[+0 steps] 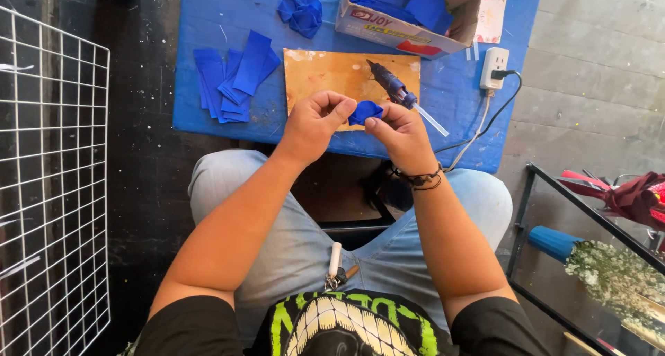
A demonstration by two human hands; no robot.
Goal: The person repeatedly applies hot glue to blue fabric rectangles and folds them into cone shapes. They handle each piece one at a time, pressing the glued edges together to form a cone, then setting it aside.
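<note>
- I see my left hand (313, 122) and right hand (398, 131) meeting above the near edge of the orange board (332, 75), with one small blue ribbon piece (364, 111) pinched between them
- The ribbon piece sits folded into a rounded petal shape, right between my left thumb tip and my right fingertips; both hands are closed on it, left from the left side, right from underneath and the right side
- My right wrist wears a dark braided bracelet (420, 179) (two or three strands, I cannot tell which)
- One glue gun (393, 86) lies tilted on the board just beyond my right hand, a clear glue stick poking out of its back end toward the table edge
- One stack of flat blue ribbon strips (232, 82) lies fanned on the blue tablecloth (201, 23) left of the board; too overlapped for me to count them
- One cluster of finished blue petals (301, 10) sits farther up the table
- One open cardboard box (409, 16) holds more blue ribbon, at the far right of the table
- One white power strip (494, 68) lies at the right edge, with one dark plug in it
- One white wire grid panel (52, 183) stands to my left on the floor
- One blue-wrapped bunch of small white flowers (603, 269) lies to my right
</note>
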